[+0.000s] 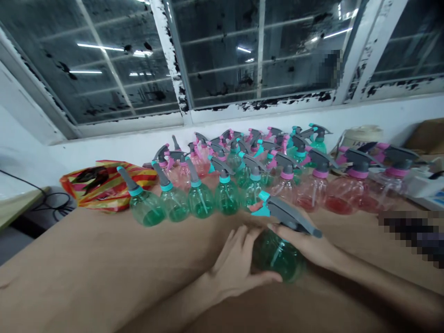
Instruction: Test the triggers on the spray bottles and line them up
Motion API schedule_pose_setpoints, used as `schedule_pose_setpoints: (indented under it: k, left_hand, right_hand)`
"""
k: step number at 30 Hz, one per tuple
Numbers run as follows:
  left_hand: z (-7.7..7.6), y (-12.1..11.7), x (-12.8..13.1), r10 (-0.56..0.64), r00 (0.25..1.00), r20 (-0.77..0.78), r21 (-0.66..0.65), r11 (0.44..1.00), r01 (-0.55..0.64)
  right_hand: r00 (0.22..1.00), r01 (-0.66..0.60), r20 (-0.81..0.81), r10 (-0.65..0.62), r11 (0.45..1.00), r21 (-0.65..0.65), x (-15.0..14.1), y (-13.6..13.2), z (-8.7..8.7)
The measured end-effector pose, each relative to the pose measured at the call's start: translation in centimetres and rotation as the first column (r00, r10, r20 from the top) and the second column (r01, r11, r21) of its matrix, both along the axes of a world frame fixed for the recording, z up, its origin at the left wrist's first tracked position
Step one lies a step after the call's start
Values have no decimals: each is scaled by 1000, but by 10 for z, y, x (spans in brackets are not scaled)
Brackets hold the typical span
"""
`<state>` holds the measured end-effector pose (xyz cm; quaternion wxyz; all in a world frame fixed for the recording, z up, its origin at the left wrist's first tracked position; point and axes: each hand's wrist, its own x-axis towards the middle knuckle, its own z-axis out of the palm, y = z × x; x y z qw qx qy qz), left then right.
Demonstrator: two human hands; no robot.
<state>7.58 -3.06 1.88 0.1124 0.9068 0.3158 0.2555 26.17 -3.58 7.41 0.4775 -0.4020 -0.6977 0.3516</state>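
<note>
A green spray bottle (pixel 282 259) with a grey and turquoise trigger head (pixel 287 213) stands on the near part of the table, tilted slightly. My left hand (pixel 236 263) is wrapped round the left side of its body, the thumb across the front. At the neck, just under the trigger head, my right hand (pixel 294 240) grips from the right; some of its fingers are hidden behind the bottle. Directly behind stands a row of green spray bottles (pixel 201 203), and to their right come pink ones (pixel 347 196).
More spray bottles crowd the wall side of the brown table (pixel 104 259). A red and yellow plastic bag (pixel 107 189) lies at the left, near black cables (pixel 57 203). At the right are a white bucket-like container (pixel 360 136) and a cardboard box (pixel 426 136). Windows (pixel 222 55) rise behind.
</note>
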Motion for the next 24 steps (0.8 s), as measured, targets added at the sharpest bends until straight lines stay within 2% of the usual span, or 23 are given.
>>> schedule_pose_setpoints:
  k: [3, 6, 13, 17, 24]
  left_hand:
    - [2, 12, -28, 74, 997, -35, -22, 997, -75]
    - [1, 18, -42, 134, 986, -103, -47, 989, -140]
    - [-10, 16, -42, 159, 971, -181, -13, 986, -164]
    - [-13, 15, -44, 157, 963, -217, 6, 987, -160]
    - [-12, 15, -46, 151, 961, -233, 27, 988, -149]
  right_hand:
    - [999, -31, 20, 32, 999, -9, -1, 6, 1]
    - [1000, -9, 22, 10, 999, -40, 0, 13, -1]
    - [996, -32, 78, 38, 997, -66, 9, 21, -6]
    - [996, 10, 88, -5, 999, -52, 5, 20, -3]
    - [1000, 17, -12, -17, 1000, 10, -2, 21, 5]
